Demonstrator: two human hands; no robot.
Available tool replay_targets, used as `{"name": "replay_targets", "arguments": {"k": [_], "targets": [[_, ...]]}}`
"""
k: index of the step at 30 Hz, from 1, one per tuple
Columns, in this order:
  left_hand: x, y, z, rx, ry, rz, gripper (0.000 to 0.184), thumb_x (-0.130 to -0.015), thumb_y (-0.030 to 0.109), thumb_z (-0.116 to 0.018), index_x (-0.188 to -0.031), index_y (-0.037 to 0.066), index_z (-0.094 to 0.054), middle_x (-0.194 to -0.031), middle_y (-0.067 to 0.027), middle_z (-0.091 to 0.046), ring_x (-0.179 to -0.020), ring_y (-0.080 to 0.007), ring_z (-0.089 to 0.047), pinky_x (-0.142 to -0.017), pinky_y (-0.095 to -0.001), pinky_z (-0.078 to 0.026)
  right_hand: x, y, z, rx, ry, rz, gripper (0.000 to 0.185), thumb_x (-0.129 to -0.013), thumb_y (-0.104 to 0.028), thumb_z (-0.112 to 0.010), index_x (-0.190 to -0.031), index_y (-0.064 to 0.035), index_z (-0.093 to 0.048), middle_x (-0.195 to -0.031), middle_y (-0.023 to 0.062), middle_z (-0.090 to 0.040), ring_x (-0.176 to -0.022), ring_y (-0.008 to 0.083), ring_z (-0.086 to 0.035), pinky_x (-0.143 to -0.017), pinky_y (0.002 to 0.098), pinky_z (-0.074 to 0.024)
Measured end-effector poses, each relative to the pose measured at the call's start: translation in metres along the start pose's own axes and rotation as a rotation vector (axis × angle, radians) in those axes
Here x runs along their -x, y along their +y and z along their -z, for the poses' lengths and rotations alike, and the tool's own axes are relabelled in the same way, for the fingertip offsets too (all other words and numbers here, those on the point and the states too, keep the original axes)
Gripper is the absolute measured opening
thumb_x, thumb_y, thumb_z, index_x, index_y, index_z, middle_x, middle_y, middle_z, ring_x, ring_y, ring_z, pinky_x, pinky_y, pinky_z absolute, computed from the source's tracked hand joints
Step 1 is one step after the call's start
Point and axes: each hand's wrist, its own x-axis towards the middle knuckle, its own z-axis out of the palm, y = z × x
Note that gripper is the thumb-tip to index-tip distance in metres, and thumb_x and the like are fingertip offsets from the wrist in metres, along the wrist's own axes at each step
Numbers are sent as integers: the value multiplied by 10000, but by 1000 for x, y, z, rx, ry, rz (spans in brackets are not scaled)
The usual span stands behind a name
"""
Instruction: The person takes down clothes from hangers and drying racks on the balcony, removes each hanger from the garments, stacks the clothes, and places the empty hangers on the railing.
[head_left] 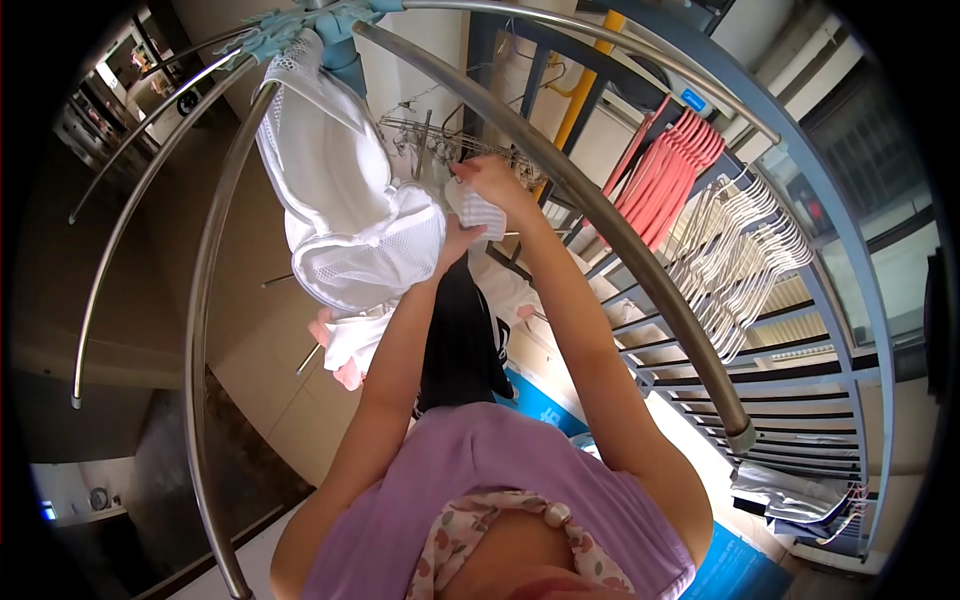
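My left hand (460,238) is closed on a piece of white ribbed cloth (484,214), which looks like the cuff of a sock. Just above it, the fingers of my right hand (492,180) pinch a small clip at the edge of a metal clip hanger (440,133). To the left, a white mesh laundry bag (330,180) hangs from the rack and partly covers the view beside my left hand. Below the bag hangs a white garment (352,338) with pink edges. The lower part of the ribbed cloth is hidden.
Curved metal rack arms (600,215) spread from a blue hub (345,65) around my arms. On the right, pink hangers (668,175) and white wire hangers (735,255) hang on a grey-blue metal frame (850,210). A blue box (540,395) lies below.
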Motion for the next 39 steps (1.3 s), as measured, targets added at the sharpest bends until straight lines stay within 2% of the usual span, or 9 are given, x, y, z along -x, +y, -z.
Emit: {"name": "replay_targets", "arguments": {"k": [3, 10, 17, 25, 28, 30, 31, 34, 39], "targets": [[12, 26, 17, 79, -85, -33, 285, -714, 149, -597, -936, -29, -572, -881, -169, -605, -799, -240, -579, -709, -334, -429, -13, 8, -14, -676, -120, -86, 282, -789, -246, -579, -864, 23, -617, -732, 72, -632, -680, 147, -580, -597, 254, -439], [24, 33, 22, 279, -137, -47, 277, -707, 176, -642, -893, -28, -609, -833, -120, -629, -758, -178, -591, -690, -292, -438, -19, 32, -8, -1346, -518, -407, 300, -800, -284, -597, -949, -28, -554, -833, 42, -603, -728, 131, -568, -640, 268, -467], [43, 24, 0, 266, -307, -166, 303, -712, 182, -666, -912, -37, -602, -791, -133, -628, -708, -152, -583, -659, -290, -440, -22, 42, -18, -979, -374, 14, 341, -808, -338, -556, -966, -36, -544, -876, 58, -592, -829, 150, -566, -751, 267, -444], [180, 111, 21, 631, -38, -231, 199, -772, 56, -605, -949, -34, -591, -876, -60, -626, -806, -82, -557, -729, -231, -438, 105, 5, 29, -1059, -728, -81, 992, -667, -788, -224, -1210, 23, -400, -1158, 131, -499, -1082, 250, -474, -924, 349, -351], [194, 113, 20, 971, 245, -68, 195, -810, 65, -570, -989, -11, -573, -935, -45, -601, -853, -97, -545, -756, -238, -429, 187, 39, 30, -1040, -534, 153, 969, -627, -753, -452, -1196, 31, -412, -1159, 122, -500, -1068, 222, -476, -936, 334, -330], [202, 123, 22, 1225, 317, -33, 221, -825, 87, -555, -1025, -5, -547, -956, -41, -589, -866, -98, -539, -753, -233, -420, 223, 36, 30, -632, -523, 248, 837, -588, -492, -720, -1178, 26, -431, -1141, 118, -511, -1042, 190, -484, -911, 306, -347], [206, 122, 21, 1305, 260, -20, 226, -835, 96, -542, -1039, -2, -534, -956, -30, -582, -858, -98, -535, -754, -234, -410, 240, 31, 24, -408, -451, 166, 743, -543, -203, -778, -1183, -12, -452, -1115, 135, -527, -1064, 227, -467, -903, 331, -345], [228, 135, 9, 1224, 430, -80, 216, -831, 95, -547, -1027, 7, -539, -949, -32, -582, -856, -103, -532, -772, -250, -404, 260, 54, 4, -290, -103, 57, 733, -523, -252, -808, -1140, -11, -493, -1153, 150, -508, -1053, 233, -480, -899, 316, -357], [265, 121, 17, 1166, 607, 36, 253, -815, 141, -577, -1034, 22, -533, -951, -37, -579, -866, -134, -533, -799, -282, -406, 251, 50, 74, -436, -597, -107, 501, -648, -198, -731, -1065, 13, -551, -1099, 114, -558, -1018, 163, -504, -866, 266, -385]]}}
